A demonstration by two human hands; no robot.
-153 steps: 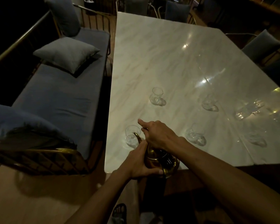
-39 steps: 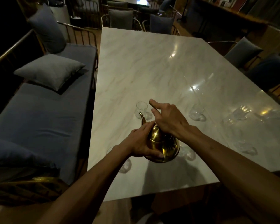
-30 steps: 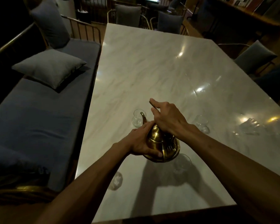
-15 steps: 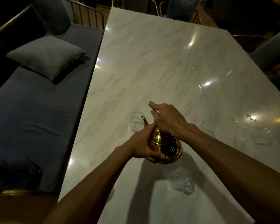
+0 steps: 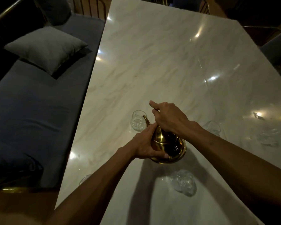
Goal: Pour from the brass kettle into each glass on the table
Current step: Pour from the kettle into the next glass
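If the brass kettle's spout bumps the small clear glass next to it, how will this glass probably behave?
The small clear glass looks thin-walled, so it is probably light and fragile. The polished marble table shows sharp reflections, so the glass would likely slide. A nudge at its rim from the spout of the brass kettle might tip it.

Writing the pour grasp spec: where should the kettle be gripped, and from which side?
Grip the dark handle from above, as the right hand does: it rises over the kettle behind the spout, which tips toward the glass. Steady the round belly from its left side, as the left hand does, leaving the spout clear.
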